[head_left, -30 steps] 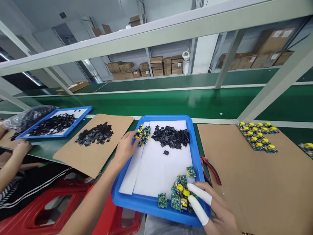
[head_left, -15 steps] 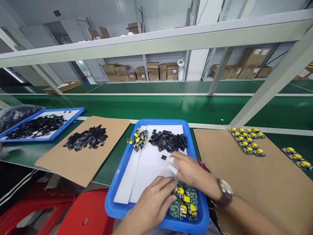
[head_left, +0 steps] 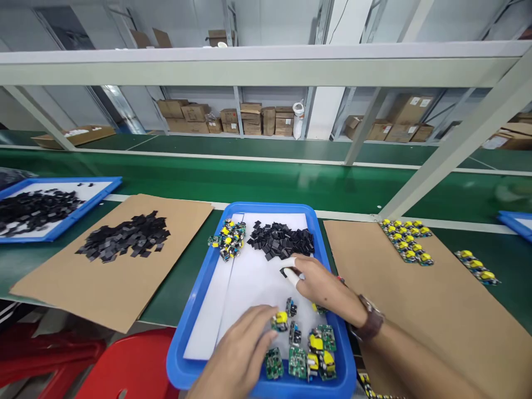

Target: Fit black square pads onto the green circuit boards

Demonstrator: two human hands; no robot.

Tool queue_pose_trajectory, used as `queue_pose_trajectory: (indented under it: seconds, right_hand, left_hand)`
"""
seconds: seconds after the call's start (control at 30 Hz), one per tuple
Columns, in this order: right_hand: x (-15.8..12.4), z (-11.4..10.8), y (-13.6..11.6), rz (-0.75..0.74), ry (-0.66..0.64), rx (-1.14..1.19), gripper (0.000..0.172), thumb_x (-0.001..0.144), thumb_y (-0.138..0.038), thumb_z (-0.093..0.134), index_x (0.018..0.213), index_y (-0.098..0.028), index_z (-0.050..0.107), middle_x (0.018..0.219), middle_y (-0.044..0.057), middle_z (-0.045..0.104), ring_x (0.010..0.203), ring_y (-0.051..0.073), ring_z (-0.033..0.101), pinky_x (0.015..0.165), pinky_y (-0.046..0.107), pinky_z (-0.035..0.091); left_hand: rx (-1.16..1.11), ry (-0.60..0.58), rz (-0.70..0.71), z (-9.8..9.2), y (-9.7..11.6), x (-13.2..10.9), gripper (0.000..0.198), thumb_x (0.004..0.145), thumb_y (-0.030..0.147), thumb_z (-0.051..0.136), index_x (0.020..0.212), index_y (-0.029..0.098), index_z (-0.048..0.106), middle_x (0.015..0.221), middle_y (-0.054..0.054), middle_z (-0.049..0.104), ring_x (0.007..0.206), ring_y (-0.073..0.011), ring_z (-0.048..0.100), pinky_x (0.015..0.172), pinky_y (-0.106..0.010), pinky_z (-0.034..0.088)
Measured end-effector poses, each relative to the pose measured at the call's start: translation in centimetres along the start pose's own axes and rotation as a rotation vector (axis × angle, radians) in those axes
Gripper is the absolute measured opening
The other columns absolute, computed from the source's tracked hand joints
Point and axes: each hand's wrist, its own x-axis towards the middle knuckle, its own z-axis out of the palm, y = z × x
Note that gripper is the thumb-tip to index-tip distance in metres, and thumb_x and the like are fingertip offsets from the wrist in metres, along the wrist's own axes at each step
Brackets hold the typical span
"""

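A blue tray (head_left: 199, 302) lined with white paper lies in front of me. At its far end sit a pile of small black parts (head_left: 280, 240) and a cluster of circuit boards with yellow parts (head_left: 227, 240). More green circuit boards (head_left: 310, 349) lie at its near right corner. My left hand (head_left: 243, 354) rests on the paper, its fingertips pinching a board with a yellow part (head_left: 281, 320). My right hand (head_left: 320, 288), white finger cots on two fingers, pinches a small black part (head_left: 286, 272) just below the black pile. A watch sits on that wrist.
Brown cardboard (head_left: 415, 310) to the right carries rows of finished yellow-topped boards (head_left: 406, 244). Cardboard (head_left: 112, 266) to the left holds a heap of black parts (head_left: 124, 241). A second blue tray (head_left: 54, 230) is at far left. A green conveyor belt (head_left: 266, 180) runs behind. A red stool (head_left: 137, 366) stands below.
My left hand came back from the far board cluster to the near boards and now pinches one. My right hand reached up from the tray's near corner to the black parts and took one.
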Motion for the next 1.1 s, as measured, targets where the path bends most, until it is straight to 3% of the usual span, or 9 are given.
queue_pose_trajectory:
  seconds: [0.13, 0.23, 0.33, 0.4, 0.6, 0.73, 0.87, 0.97, 1.1]
  right_hand:
    - [-4.1, -0.1, -0.6, 0.063, 0.201, 0.329, 0.022, 0.1, -0.019, 0.057, 0.116, -0.021, 0.073, 0.106, 0.006, 0.076, 0.089, 0.017, 0.073, 0.081, 0.032, 0.063]
    - [-6.6, 0.2, -1.1, 0.153, 0.367, 0.644, 0.016, 0.095, -0.025, 0.067, 0.107, -0.022, 0.077, 0.105, 0.006, 0.078, 0.087, 0.019, 0.077, 0.081, 0.034, 0.067]
    - [-8.6, 0.4, -1.1, 0.216, 0.483, 0.767, 0.014, 0.091, -0.028, 0.073, 0.102, -0.021, 0.078, 0.1, 0.007, 0.078, 0.083, 0.02, 0.078, 0.078, 0.033, 0.068]
    - [-9.7, 0.5, -1.0, 0.255, 0.535, 0.819, 0.014, 0.091, -0.029, 0.074, 0.101, -0.021, 0.079, 0.099, 0.007, 0.079, 0.081, 0.019, 0.079, 0.076, 0.031, 0.069]
    - [-12.0, 1.1, -1.4, 0.21, 0.596, 0.835, 0.019, 0.09, -0.019, 0.074, 0.106, -0.025, 0.08, 0.104, 0.006, 0.08, 0.089, 0.018, 0.079, 0.083, 0.027, 0.067]
    - [-11.8, 1.6, -2.6, 0.166, 0.596, 0.939, 0.02, 0.088, -0.013, 0.074, 0.103, -0.025, 0.08, 0.102, 0.006, 0.078, 0.088, 0.017, 0.077, 0.08, 0.025, 0.066]
    - [-11.4, 2.5, -3.7, 0.133, 0.568, 1.1, 0.028, 0.088, -0.009, 0.072, 0.107, -0.028, 0.08, 0.105, 0.004, 0.078, 0.094, 0.017, 0.078, 0.084, 0.024, 0.064]
    - [-11.3, 3.0, -4.1, 0.169, 0.547, 1.197, 0.027, 0.088, -0.01, 0.072, 0.107, -0.029, 0.08, 0.102, 0.003, 0.08, 0.094, 0.018, 0.079, 0.084, 0.024, 0.065]
    - [-11.2, 3.2, -4.3, 0.271, 0.563, 1.214, 0.022, 0.088, -0.013, 0.075, 0.103, -0.027, 0.081, 0.093, 0.002, 0.083, 0.089, 0.017, 0.081, 0.083, 0.022, 0.065]
  left_hand:
    - [0.025, 0.112, -0.144, 0.3, -0.5, 0.4, 0.036, 0.101, 0.023, 0.058, 0.137, 0.027, 0.06, 0.128, -0.008, 0.076, 0.113, -0.0283, 0.076, 0.094, -0.039, 0.065]
    - [0.003, 0.049, -0.137, 1.3, 0.8, 1.2, 0.04, 0.102, 0.019, 0.055, 0.141, 0.025, 0.054, 0.137, -0.013, 0.071, 0.119, -0.0305, 0.073, 0.096, -0.044, 0.064]
    - [-0.071, -0.085, -0.096, 1.6, 2.4, 1.9, 0.045, 0.101, 0.016, 0.056, 0.144, 0.027, 0.052, 0.139, -0.013, 0.07, 0.118, -0.0296, 0.074, 0.092, -0.042, 0.065]
    - [-0.126, -0.116, -0.133, 1.4, 2.8, 1.9, 0.043, 0.101, 0.018, 0.058, 0.142, 0.029, 0.055, 0.136, -0.012, 0.072, 0.118, -0.0296, 0.073, 0.091, -0.041, 0.065]
    - [-0.479, -0.004, -0.344, 2.0, 2.7, 1.4, 0.031, 0.102, 0.026, 0.062, 0.133, 0.03, 0.063, 0.132, -0.011, 0.074, 0.122, -0.0272, 0.071, 0.101, -0.04, 0.061]
    - [-0.594, 0.079, -0.334, 3.2, 3.4, 1.6, 0.023, 0.098, 0.025, 0.069, 0.12, 0.03, 0.071, 0.128, -0.009, 0.07, 0.114, -0.0237, 0.072, 0.096, -0.033, 0.062]
    - [-0.47, 0.129, -0.217, 3.8, 3.9, 1.8, 0.029, 0.092, 0.02, 0.076, 0.119, 0.031, 0.073, 0.117, -0.007, 0.064, 0.093, -0.0179, 0.071, 0.081, -0.028, 0.062]
    - [-0.321, 0.163, -0.171, 4.2, 4.0, 1.8, 0.036, 0.089, 0.019, 0.079, 0.122, 0.029, 0.073, 0.114, -0.007, 0.067, 0.101, -0.0207, 0.07, 0.087, -0.03, 0.06]
    - [-0.344, 0.161, -0.173, 4.6, 4.1, 1.8, 0.044, 0.085, 0.023, 0.086, 0.125, 0.03, 0.072, 0.11, -0.005, 0.073, 0.098, -0.0208, 0.072, 0.086, -0.029, 0.059]
